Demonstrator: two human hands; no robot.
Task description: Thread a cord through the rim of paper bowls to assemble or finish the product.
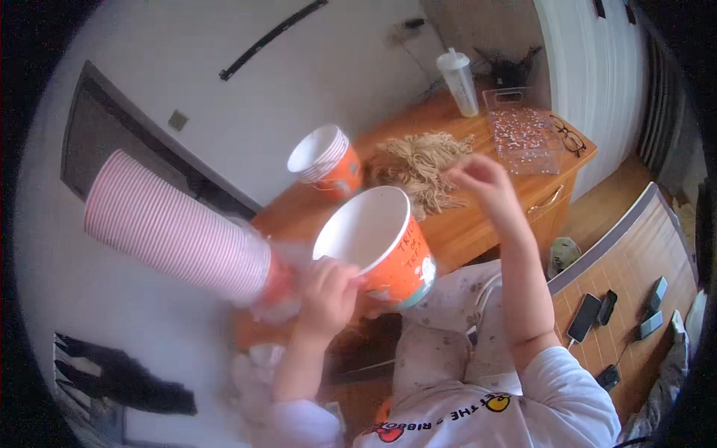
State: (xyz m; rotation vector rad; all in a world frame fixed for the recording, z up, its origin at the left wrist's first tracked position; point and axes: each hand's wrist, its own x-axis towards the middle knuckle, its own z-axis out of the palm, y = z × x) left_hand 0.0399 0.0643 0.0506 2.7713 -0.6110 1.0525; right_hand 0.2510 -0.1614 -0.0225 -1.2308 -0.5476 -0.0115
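My left hand point(327, 297) grips the near left rim of an orange paper bucket point(403, 257) with a white inside. The bucket is tilted, its mouth toward the upper left. Raised to the right of it, my right hand point(484, 183) has its fingers curled into a pinch; whether anything is between them cannot be made out. Behind that hand a bundle of beige yarn strands point(426, 168) lies on the wooden table. A tall stack of pink-and-white rimmed cups point(175, 228) leans at the left. Several more orange buckets point(328, 160) stand nested and tilted at the back.
On the wooden table point(470, 243) stand a lidded white tumbler point(458, 82) and a clear tray point(523, 138) with coloured specks; glasses point(569, 136) lie beside it. To the right, a lower wooden surface point(579, 299) bears a phone point(584, 318) and small blue-grey boxes point(651, 324).
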